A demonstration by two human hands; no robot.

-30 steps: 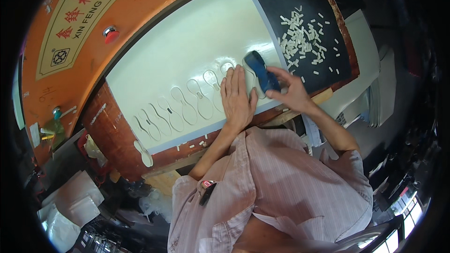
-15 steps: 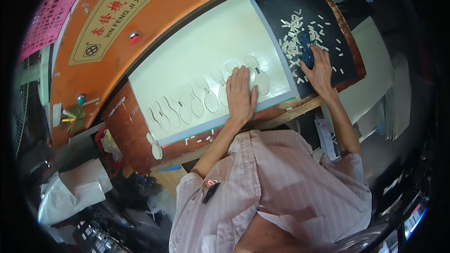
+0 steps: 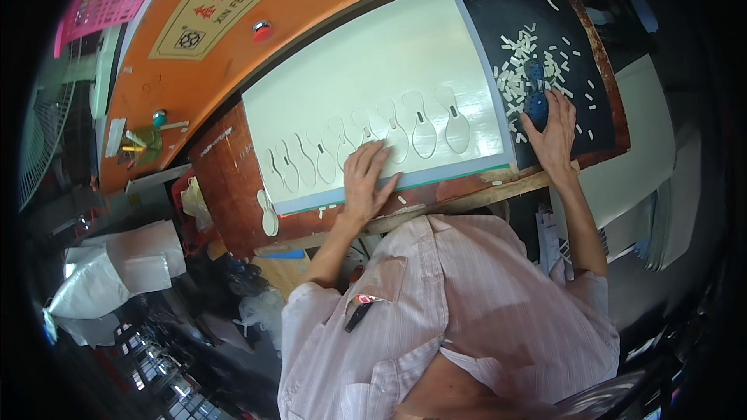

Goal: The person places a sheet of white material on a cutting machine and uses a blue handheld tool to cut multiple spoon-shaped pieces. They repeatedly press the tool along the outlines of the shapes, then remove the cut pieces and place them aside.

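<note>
My left hand (image 3: 366,180) lies palm down, fingers spread, over the near edge of a pale sheet (image 3: 350,54). The sheet bears a row of cut sole outlines; several have small dark slots at the waist. My left fingertips touch the lower part of a middle sole (image 3: 363,124) and partly cover it. To the right, my right hand (image 3: 555,132) curls its thumb and fingers around the near end of a blue, sole-shaped block (image 3: 536,106) dotted with holes. The block stands among many small pale strips (image 3: 511,82) on a black board (image 3: 498,0).
An orange machine beam (image 3: 226,70) with a red button (image 3: 261,30) spans the far side. A loose pair of pale soles (image 3: 267,213) lies at the left on the brown wooden bench (image 3: 226,179). Stacked pale sheets (image 3: 642,109) stand at the right, a pink basket (image 3: 105,0) at the upper left.
My left hand has slid left and nearer along the row, uncovering soles on the right. My right hand stays at the blue block. The whole view has shifted slightly.
</note>
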